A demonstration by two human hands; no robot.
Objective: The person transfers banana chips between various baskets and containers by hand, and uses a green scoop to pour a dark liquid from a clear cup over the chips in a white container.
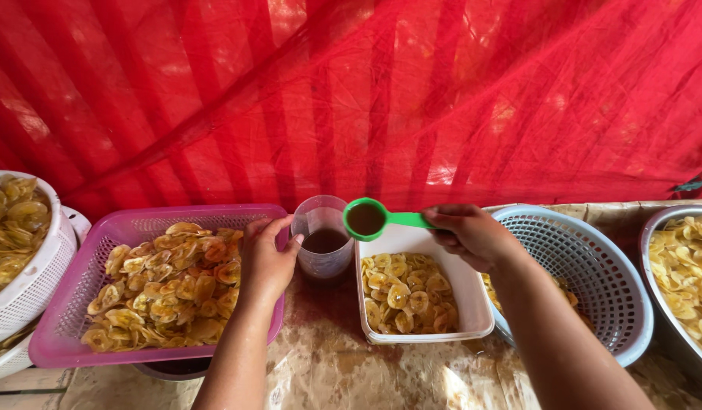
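Head view: your right hand (pixel 472 234) pinching green spoon (pixel 370 219) of brown liquid at 12 o'clock above white tub (pixel 472 304); left hand (pixel 267 258) gripping cup (pixel 323 243). Keep spoon level.

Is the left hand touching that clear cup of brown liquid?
Touching. The head view shows the left hand with its thumb and fingers pressed against the side of the clear cup, no gap between them.
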